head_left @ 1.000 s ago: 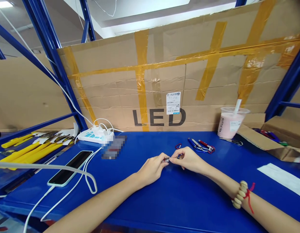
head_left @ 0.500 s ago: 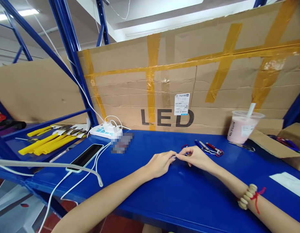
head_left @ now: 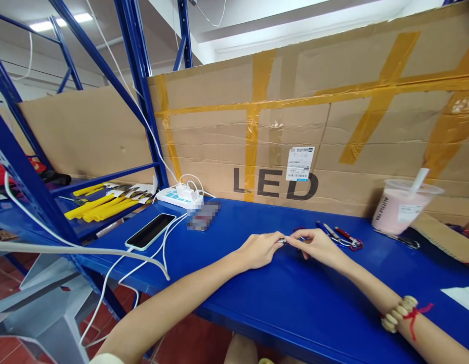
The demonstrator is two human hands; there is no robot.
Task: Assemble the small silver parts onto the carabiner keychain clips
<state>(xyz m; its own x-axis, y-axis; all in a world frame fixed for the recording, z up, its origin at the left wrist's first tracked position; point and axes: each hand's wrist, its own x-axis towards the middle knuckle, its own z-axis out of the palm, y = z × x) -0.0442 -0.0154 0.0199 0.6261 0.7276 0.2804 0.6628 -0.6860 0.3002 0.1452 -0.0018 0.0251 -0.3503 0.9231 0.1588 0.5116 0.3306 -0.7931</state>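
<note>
Over the blue tabletop both hands meet, fingertips close together. My left hand is closed on a small silvery metal piece, most of it hidden by fingers. From the other side my right hand pinches at the end of that same piece, thumb and forefinger together. Just behind the right hand lie slim items, one blue and silver and one red, with a red clip-like loop at one end. Another small red loop partly shows behind the right fingers.
At left are a phone with white cables, a power strip and several yellow-handled tools. A pink drink cup stands at right, near an open cardboard box. A taped cardboard panel rises behind.
The view has swung left, so everything sits farther right in the picture. Both hands stay together at the small metal piece, with hardly any change in grip.
</note>
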